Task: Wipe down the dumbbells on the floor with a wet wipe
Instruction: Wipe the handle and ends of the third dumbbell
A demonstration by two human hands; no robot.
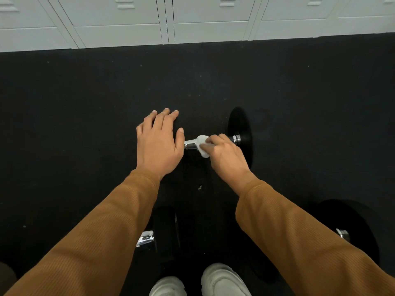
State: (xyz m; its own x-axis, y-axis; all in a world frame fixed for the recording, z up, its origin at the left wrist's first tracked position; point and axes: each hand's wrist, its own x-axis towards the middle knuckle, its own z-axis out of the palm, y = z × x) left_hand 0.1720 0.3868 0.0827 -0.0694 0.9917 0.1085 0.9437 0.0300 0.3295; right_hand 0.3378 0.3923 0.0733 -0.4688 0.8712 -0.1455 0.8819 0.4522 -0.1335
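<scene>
Chrome dumbbell handle (189,144): lying on floor (85,103), beneath right fingers (214,139).
Right hand (226,154): fingers curling, pinching wet wipe (202,146) against handle.
Left hand (159,142): fingers lying straight, resting on dumbbell's left end.
Recommended: wrapping wipe round, rolling bar.

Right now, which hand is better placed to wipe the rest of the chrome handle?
Right. The right hand pinches the wet wipe against the dumbbell handle, bare chrome showing beside it. The left hand lies flat, fingers spread, at the handle's other end and holds no wipe.
</scene>
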